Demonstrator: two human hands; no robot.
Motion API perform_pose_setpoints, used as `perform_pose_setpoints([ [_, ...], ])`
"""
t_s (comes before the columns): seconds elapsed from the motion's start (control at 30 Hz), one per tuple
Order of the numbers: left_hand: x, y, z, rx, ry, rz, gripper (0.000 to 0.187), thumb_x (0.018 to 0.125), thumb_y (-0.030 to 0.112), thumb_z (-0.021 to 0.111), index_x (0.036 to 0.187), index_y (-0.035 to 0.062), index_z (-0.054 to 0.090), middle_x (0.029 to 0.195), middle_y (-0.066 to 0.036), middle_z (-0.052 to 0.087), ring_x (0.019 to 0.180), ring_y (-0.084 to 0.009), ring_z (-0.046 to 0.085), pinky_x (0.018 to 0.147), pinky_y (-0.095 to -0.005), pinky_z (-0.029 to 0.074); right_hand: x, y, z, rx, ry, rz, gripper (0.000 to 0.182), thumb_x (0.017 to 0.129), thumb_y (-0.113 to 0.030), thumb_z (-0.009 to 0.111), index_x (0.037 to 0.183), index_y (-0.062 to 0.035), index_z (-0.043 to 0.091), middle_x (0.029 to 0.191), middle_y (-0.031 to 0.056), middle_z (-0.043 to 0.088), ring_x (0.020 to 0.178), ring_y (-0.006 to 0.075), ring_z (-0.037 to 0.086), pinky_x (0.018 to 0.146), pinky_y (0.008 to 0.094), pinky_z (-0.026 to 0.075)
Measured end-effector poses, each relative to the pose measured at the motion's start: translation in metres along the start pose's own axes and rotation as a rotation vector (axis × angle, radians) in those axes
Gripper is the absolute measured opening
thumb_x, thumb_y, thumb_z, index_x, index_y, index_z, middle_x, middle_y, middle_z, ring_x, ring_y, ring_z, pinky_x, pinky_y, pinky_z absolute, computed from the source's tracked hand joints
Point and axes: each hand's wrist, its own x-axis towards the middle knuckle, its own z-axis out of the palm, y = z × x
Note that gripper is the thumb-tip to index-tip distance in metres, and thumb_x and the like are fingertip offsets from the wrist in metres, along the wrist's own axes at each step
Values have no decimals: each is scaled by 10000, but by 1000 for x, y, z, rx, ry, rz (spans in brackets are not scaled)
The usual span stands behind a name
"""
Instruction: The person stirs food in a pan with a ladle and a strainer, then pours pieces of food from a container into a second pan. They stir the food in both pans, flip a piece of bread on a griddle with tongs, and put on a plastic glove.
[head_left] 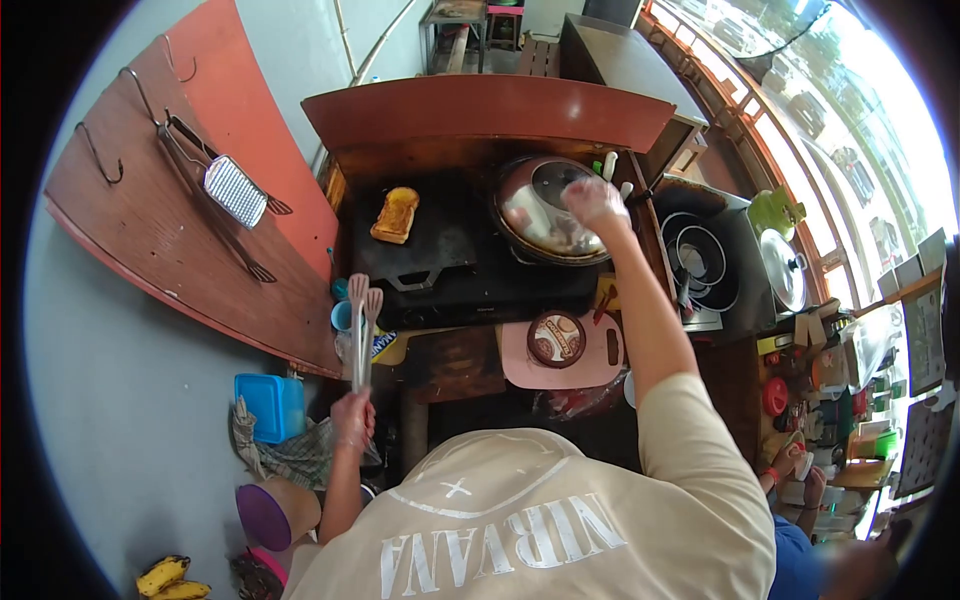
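Observation:
My left hand (pixel 353 418) is closed around the handle end of a pair of metal tongs (pixel 372 335); their slotted tips point away from me, slightly apart. A slice of toasted bread (pixel 397 215) lies on the dark griddle plate (pixel 440 225), beyond the tongs. My right hand (pixel 597 203), in a clear thin glove, is closed at the top of a glass lid (pixel 535 215) over a round pan (pixel 545 258). The fingers hide the lid's knob. Reflections obscure whatever is under the glass.
Nearer me, a pink cutting board (pixel 515 368) carries a round brown container (pixel 556 338). A grater (pixel 236 190) hangs on the left panel. Black pans (pixel 700 250) stand at right, and another person's hand (pixel 788 460) shows at lower right.

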Motion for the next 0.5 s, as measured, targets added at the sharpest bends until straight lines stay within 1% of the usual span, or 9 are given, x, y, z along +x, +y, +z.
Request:
perform_pose_setpoints([
  [0.07,-8,-16,1,-26,18,-19,314,904,322,684,725,116,530,564,-2,523,368,-90,452,306,-245,338,20,-9,-7,-28,245,9,405,887,-412,634,1153,-114,699,1215,157,662,1129,324,627,986,412,485],
  [0.13,-16,-29,0,-58,40,-38,308,901,298,695,726,113,521,562,2,516,367,-84,448,306,-243,335,66,1,3,-227,148,-22,449,881,-410,653,1166,-65,688,1249,180,638,1173,338,601,1019,403,466],
  [0.17,-20,-35,-2,-51,39,-44,302,903,289,695,733,110,520,563,6,511,369,-81,446,306,-242,329,73,-2,1,-274,45,14,457,883,-395,653,1145,-23,688,1243,212,631,1186,340,593,1017,412,467],
  [0.2,-25,-39,-3,-44,41,-50,296,904,280,696,740,106,520,563,9,505,370,-78,444,307,-242,324,79,-1,3,-243,19,-1,442,881,-391,654,1078,1,709,1193,226,650,1164,343,605,1004,419,474],
  [0.27,-32,-47,-7,-54,57,-22,293,907,285,695,752,103,526,567,11,504,377,-74,444,316,-240,325,89,-1,8,-290,7,-73,419,868,-378,663,1010,11,726,1127,234,671,1116,353,628,982,417,487],
  [0.3,-34,-52,-8,-57,61,-24,288,907,280,694,755,100,528,569,12,504,381,-73,445,324,-240,327,91,1,10,-285,26,-86,450,846,-423,651,992,-5,737,1095,234,678,1081,361,638,950,418,495],
  [0.33,-35,-57,-10,-59,64,-28,283,908,275,692,759,97,530,570,12,504,385,-72,447,331,-239,330,93,3,14,-276,40,-76,416,827,-398,662,978,-20,743,1068,227,688,1066,360,643,953,420,491],
  [0.43,-40,-63,-14,-80,74,-16,273,905,255,693,755,94,532,572,15,503,393,-71,449,346,-237,337,70,-24,-7,-260,47,-77,370,803,-369,675,925,-29,754,1017,231,695,1023,359,659,929,420,503],
  [0.5,-42,-61,-16,-91,87,-17,261,905,244,692,761,93,535,572,16,502,396,-71,451,349,-238,339,67,-32,-12,-107,89,-217,359,779,-357,689,876,-18,753,944,238,695,948,354,677,886,425,518],
])
